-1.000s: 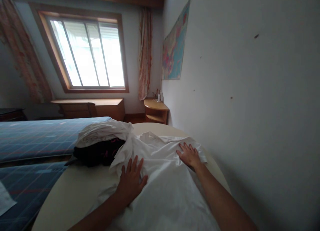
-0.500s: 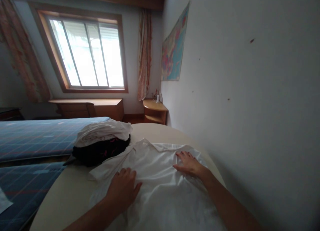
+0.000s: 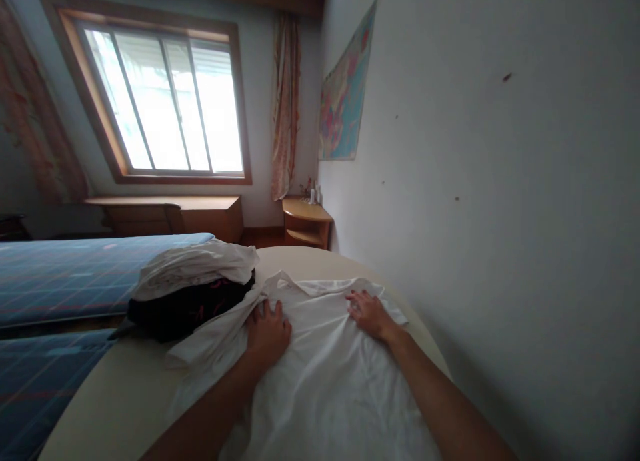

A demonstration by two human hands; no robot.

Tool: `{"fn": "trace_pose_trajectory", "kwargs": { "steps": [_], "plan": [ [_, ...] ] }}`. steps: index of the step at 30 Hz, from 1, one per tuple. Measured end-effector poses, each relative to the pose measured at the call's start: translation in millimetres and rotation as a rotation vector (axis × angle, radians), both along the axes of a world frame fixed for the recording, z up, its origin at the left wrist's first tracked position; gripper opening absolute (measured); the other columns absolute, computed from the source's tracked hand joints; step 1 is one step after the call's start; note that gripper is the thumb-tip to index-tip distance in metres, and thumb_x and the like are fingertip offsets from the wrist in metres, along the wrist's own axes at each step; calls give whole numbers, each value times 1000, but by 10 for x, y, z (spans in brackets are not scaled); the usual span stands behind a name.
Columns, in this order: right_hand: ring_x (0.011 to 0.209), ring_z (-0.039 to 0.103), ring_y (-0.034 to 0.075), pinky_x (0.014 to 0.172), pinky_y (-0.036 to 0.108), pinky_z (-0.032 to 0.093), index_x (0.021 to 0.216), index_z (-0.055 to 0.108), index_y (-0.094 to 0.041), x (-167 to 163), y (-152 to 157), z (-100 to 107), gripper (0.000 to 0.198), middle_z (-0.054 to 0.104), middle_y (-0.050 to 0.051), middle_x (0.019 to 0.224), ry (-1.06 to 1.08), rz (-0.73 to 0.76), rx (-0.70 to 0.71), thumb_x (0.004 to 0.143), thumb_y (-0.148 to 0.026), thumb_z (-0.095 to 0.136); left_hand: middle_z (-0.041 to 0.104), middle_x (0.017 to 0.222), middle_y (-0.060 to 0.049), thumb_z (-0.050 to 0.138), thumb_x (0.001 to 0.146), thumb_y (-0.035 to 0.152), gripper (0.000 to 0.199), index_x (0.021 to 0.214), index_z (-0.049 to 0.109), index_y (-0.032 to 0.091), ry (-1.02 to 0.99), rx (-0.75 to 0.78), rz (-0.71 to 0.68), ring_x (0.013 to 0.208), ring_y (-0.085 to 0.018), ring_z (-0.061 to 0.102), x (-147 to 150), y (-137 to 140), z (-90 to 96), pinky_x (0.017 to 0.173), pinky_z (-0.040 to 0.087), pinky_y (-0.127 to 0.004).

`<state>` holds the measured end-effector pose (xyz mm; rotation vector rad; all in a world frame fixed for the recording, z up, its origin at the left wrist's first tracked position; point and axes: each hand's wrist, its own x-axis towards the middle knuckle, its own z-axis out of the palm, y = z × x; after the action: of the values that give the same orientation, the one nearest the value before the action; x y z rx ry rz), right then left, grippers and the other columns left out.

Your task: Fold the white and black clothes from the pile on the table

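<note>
A white shirt (image 3: 320, 368) lies spread over the round cream table (image 3: 105, 394), its collar end away from me and some creases across it. My left hand (image 3: 269, 331) rests on the upper left part of the shirt, fingers apart and pointing away. On the upper right part, near the collar, my right hand (image 3: 369, 314) lies with its fingers spread and slightly bent. Neither hand shows cloth gripped in it. Left of the shirt sits a pile with a crumpled white garment (image 3: 197, 268) on top of a black garment (image 3: 185, 309) with pinkish marks.
Blue plaid mattresses (image 3: 65, 274) lie to the left, close to the table. A white wall (image 3: 500, 281) runs along the right side. Beyond the table stand a small corner shelf (image 3: 306, 211) and a wooden desk (image 3: 210, 211) under a window (image 3: 170, 101).
My left hand has slid forward and to the right over the shirt. My right hand has shifted slightly, its fingers now more bent. The view has moved a little to the right.
</note>
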<state>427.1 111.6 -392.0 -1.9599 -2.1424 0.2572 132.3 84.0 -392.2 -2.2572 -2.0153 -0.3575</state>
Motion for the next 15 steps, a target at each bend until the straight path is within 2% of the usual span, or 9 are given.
{"fn": "trace_pose_trajectory", "kwargs": {
  "steps": [3, 5, 8, 11, 13, 15],
  "plan": [
    [140, 40, 20, 117, 35, 26, 133, 59, -18, 246, 49, 17, 49, 50, 7, 149, 85, 127, 15, 86, -17, 44, 46, 148, -22, 45, 94, 26, 51, 142, 51, 11, -18, 135, -110, 137, -38, 41, -64, -23, -139, 111, 32, -54],
    [135, 46, 20, 114, 33, 30, 129, 61, -17, 401, 61, 64, 55, 53, 8, 146, 105, 158, 3, 78, -9, 45, 45, 151, -17, 43, 95, 24, 50, 144, 51, 15, -39, 114, -180, 140, -34, 39, -111, -25, -204, 113, 32, -51],
    [127, 53, 20, 110, 30, 35, 124, 64, -16, 572, 56, 163, 60, 60, 8, 138, 37, 125, -20, 68, -4, 48, 43, 154, -13, 38, 98, 23, 49, 146, 48, 21, -55, 42, -220, 141, -31, 39, -153, -38, -235, 112, 35, -51],
    [115, 60, 20, 100, 27, 41, 111, 70, -17, 670, 35, 266, 44, 69, 8, 122, -63, 30, -35, 74, -6, 49, 42, 155, -12, 38, 99, 28, 49, 147, 47, 22, -48, 8, -223, 142, -32, 37, -188, -93, -227, 113, 33, -54],
    [105, 65, 22, 92, 28, 44, 103, 72, -18, 708, 19, 331, 32, 73, 9, 111, -102, -44, -41, 82, -14, 49, 40, 156, -11, 38, 99, 30, 49, 147, 48, 23, -37, -4, -237, 143, -32, 36, -241, -140, -229, 114, 31, -55],
    [97, 67, 24, 84, 30, 46, 102, 73, -19, 720, 1, 390, 27, 74, 10, 104, -138, -107, -52, 87, -25, 51, 39, 157, -11, 38, 99, 31, 48, 146, 49, 24, -26, -18, -252, 144, -32, 34, -332, -180, -249, 115, 30, -55]
  ]
}}
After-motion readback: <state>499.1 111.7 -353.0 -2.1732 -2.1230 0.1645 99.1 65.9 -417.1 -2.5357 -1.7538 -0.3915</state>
